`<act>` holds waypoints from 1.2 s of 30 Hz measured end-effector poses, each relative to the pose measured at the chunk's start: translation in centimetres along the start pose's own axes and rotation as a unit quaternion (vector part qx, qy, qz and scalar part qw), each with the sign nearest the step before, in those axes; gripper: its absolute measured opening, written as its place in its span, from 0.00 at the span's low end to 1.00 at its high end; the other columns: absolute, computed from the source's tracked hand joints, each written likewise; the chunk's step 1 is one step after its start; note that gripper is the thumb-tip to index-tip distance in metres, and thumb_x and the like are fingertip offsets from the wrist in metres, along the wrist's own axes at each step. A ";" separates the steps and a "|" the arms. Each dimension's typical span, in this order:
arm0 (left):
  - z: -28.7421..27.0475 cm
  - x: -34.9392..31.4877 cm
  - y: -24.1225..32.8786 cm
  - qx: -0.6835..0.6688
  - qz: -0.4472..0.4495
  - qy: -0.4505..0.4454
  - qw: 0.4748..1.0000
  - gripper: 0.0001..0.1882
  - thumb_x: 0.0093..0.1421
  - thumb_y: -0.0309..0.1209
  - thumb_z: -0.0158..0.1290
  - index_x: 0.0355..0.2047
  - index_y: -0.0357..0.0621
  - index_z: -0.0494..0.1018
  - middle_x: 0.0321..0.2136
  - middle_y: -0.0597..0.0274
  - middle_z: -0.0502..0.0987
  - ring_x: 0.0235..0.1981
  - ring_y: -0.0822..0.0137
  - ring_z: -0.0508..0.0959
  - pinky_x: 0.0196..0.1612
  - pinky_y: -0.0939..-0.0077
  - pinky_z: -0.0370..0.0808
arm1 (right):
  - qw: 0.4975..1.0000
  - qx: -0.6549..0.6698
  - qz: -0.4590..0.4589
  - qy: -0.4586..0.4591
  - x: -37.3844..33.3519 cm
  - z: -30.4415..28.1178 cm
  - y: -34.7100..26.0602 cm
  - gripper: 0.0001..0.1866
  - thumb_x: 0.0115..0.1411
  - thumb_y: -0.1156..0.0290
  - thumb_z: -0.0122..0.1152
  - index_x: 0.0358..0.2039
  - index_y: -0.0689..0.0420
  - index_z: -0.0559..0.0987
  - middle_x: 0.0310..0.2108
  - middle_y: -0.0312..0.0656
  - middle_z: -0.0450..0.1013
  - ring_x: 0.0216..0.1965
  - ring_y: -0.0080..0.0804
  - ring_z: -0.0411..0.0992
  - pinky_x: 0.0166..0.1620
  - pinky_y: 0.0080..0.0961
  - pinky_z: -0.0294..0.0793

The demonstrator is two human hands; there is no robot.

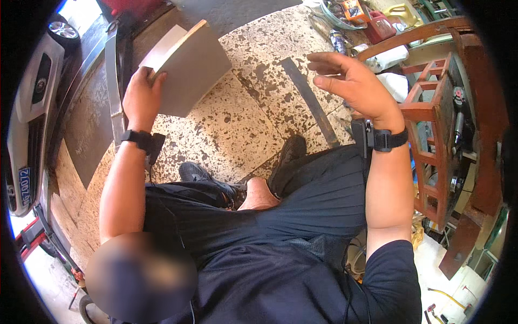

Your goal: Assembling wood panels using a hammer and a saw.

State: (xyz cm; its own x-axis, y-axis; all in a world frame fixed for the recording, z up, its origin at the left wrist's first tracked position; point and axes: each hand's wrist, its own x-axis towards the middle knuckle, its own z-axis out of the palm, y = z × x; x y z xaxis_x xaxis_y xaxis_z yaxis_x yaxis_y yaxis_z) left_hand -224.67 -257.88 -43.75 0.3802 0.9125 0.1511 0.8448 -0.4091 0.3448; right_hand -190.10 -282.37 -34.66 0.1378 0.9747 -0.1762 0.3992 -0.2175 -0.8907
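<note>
My left hand (144, 97) is closed on the near left edge of a grey bent panel (197, 70), which looks like sheet metal. A lighter flap stands at the panel's far left, and its top edge is tan. My right hand (350, 81) is raised with nothing in it, fingers stretched out and thumb apart. Just left of that hand, a long dark flat strip (308, 98) lies on the speckled floor (243, 116). The panel and the right hand are well apart.
A reddish-brown wooden frame (431, 113) stands at my right. Beyond it are a yellow jug (404, 15), a red container (380, 27) and a spray can (338, 41). A silver car (38, 102) is at the left, beside a long metal strip (114, 81). My shoes (195, 171) rest on the floor.
</note>
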 end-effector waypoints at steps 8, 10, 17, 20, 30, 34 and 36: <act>5.0 -1.9 0.5 0.050 0.043 -0.022 0.998 0.18 0.62 0.46 0.58 0.44 0.46 0.75 0.42 0.53 0.79 0.46 0.48 0.79 0.46 0.54 0.75 | 0.998 0.044 -0.030 0.022 -1.7 -2.0 -1.3 0.25 0.65 0.66 0.65 0.60 0.61 0.73 0.55 0.43 0.76 0.56 0.30 0.73 0.60 0.27 0.70; 5.5 -2.5 0.8 0.034 0.023 -0.059 0.997 0.17 0.62 0.44 0.58 0.42 0.46 0.74 0.41 0.52 0.79 0.45 0.47 0.78 0.45 0.53 0.74 | 0.996 0.062 -0.045 0.034 -2.4 -3.0 -1.7 0.25 0.65 0.63 0.65 0.59 0.60 0.74 0.54 0.42 0.76 0.54 0.29 0.74 0.58 0.27 0.71; 6.7 -3.2 0.9 0.052 0.087 -0.089 0.991 0.16 0.62 0.42 0.58 0.41 0.42 0.71 0.40 0.46 0.77 0.46 0.45 0.77 0.47 0.51 0.73 | 0.974 0.180 0.033 0.136 -10.5 -9.8 2.3 0.28 0.69 0.58 0.56 0.65 0.59 0.68 0.57 0.47 0.74 0.58 0.37 0.72 0.61 0.38 0.72; 7.1 -2.9 0.9 0.083 0.083 -0.133 0.984 0.17 0.63 0.41 0.57 0.42 0.40 0.71 0.40 0.44 0.77 0.46 0.43 0.77 0.47 0.50 0.74 | 0.939 0.227 0.078 0.246 -14.9 -10.5 8.5 0.28 0.69 0.57 0.55 0.64 0.59 0.68 0.56 0.46 0.74 0.57 0.36 0.72 0.60 0.38 0.72; 8.9 -1.4 -3.1 0.133 0.166 -0.168 0.963 0.28 0.66 0.41 0.55 0.58 0.33 0.66 0.53 0.35 0.74 0.56 0.40 0.73 0.58 0.52 0.71 | 0.758 0.351 0.425 0.348 -31.1 3.3 35.8 0.20 0.63 0.60 0.66 0.51 0.57 0.74 0.43 0.38 0.74 0.43 0.30 0.72 0.45 0.31 0.73; 9.0 -0.8 -3.6 0.131 0.145 -0.188 0.962 0.34 0.66 0.45 0.54 0.63 0.32 0.61 0.58 0.37 0.70 0.61 0.41 0.68 0.63 0.53 0.66 | 0.775 0.236 0.514 0.281 -33.7 9.0 40.3 0.15 0.64 0.63 0.63 0.48 0.56 0.77 0.25 0.30 0.67 0.23 0.22 0.65 0.24 0.22 0.67; 8.8 -0.4 -2.9 0.115 0.136 -0.206 0.962 0.29 0.66 0.44 0.56 0.59 0.39 0.65 0.54 0.42 0.73 0.57 0.43 0.71 0.59 0.53 0.68 | 0.805 0.227 0.503 0.216 -33.6 11.9 40.4 0.17 0.64 0.63 0.60 0.48 0.61 0.77 0.29 0.37 0.74 0.28 0.30 0.72 0.30 0.28 0.73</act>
State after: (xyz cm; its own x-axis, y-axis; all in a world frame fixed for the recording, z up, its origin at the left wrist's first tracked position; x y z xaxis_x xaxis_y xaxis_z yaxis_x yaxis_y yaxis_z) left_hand -224.00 -257.11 -52.98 0.6761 0.7119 -0.1900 0.7358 -0.6660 0.1226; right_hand -189.39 -323.26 -69.73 0.5267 0.1864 -0.8293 -0.4711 -0.7481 -0.4673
